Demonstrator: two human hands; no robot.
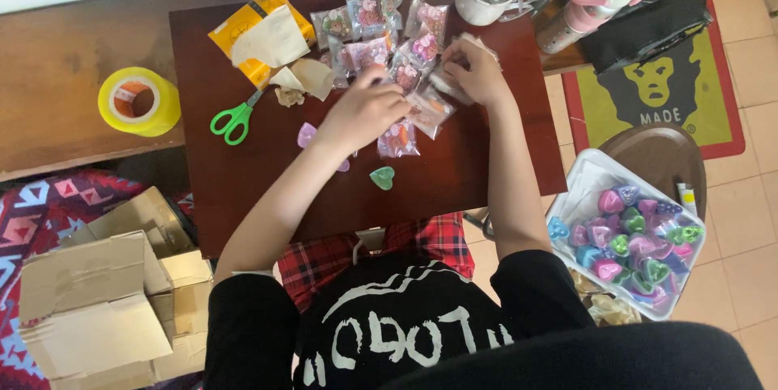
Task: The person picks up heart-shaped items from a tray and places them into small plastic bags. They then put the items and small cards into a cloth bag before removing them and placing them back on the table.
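My left hand [365, 110] rests over a heap of small clear packets [381, 33] on the dark red table [243, 187], its fingers curled onto a packet at the heap's near edge. My right hand [474, 70] pinches a clear packet [444, 86] just to the right of it. A loose packet [398, 140] lies below my left hand. A green heart-shaped piece [382, 177] and a pale purple one [307, 134] lie on the table nearer to me.
Green-handled scissors [233, 121], a yellow tissue pack [261, 33] and crumpled paper lie at the table's left. A yellow tape roll [138, 101] sits on the bench. A white tray [585, 179] of coloured hearts stands at right. Cardboard boxes [97, 309] lie lower left. Cups and a bottle [579, 9] stand top right.
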